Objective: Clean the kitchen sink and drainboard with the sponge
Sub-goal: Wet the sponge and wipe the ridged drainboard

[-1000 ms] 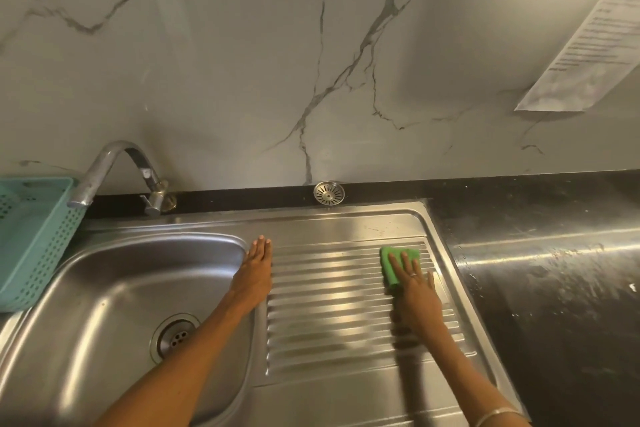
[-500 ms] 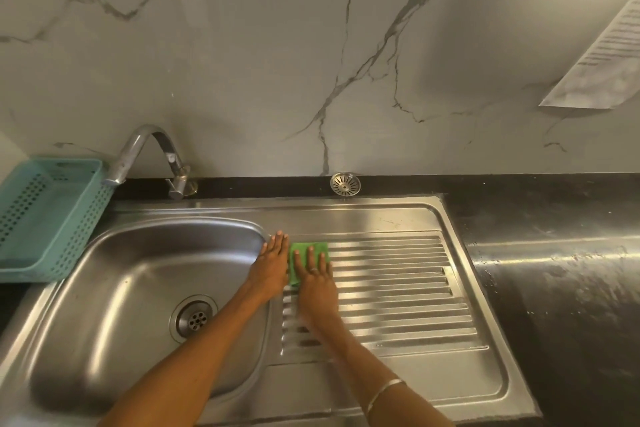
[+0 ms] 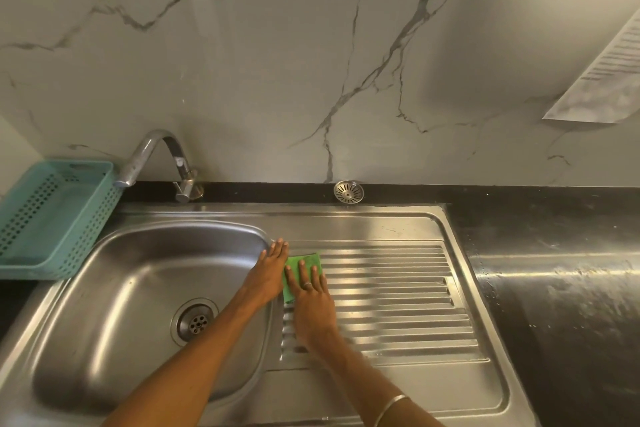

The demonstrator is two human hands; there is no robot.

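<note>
A green sponge [image 3: 304, 262] lies at the left end of the ribbed steel drainboard [image 3: 391, 295], close to the basin's rim. My right hand [image 3: 311, 302] lies flat on the sponge with straight fingers pressing it down; the palm hides the sponge's near half. My left hand [image 3: 268, 274] rests flat on the strip between the steel sink basin [image 3: 138, 295] and the drainboard, fingers straight, its edge next to the sponge. The basin's drain [image 3: 195, 321] sits at its bottom, uncovered.
A chrome tap [image 3: 156, 156] arches over the basin's back left. A teal perforated basket [image 3: 52, 215] stands left of the sink. A loose metal strainer [image 3: 348, 191] lies on the black ledge behind. Dark wet countertop [image 3: 554, 288] extends right; a paper sheet [image 3: 602, 80] hangs on the marble wall.
My right hand slid the sponge from the drainboard's right side to its left end, beside my left hand. In the last half second the hands barely shifted.
</note>
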